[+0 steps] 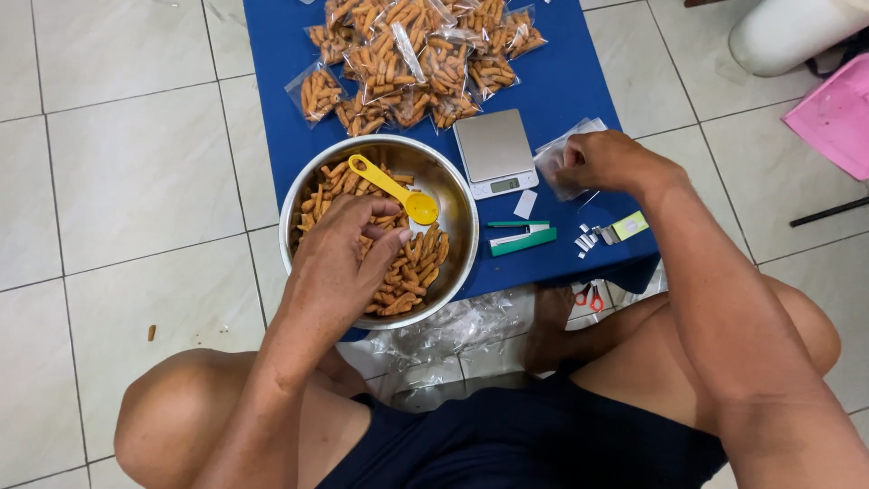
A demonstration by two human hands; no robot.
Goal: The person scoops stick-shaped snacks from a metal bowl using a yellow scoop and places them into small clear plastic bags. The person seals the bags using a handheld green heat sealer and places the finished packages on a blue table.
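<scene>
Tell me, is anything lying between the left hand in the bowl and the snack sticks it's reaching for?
Nothing visible does. The left hand rests directly on the snack sticks in the steel bowl. The yellow scoop lies just beyond the fingers, not in the way.

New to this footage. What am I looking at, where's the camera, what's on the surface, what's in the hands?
There is no machine here: a seated person works with bare hands, and one camera on the person's head looks down at them. A low blue table carries a metal bowl of orange-brown snack sticks with a yellow spoon lying in it. Behind it lie filled clear bags, beside it a small scale, a green stapler and loose staples. The left hand reaches into the bowl over the sticks. The right hand is closed on an empty clear bag.
</scene>
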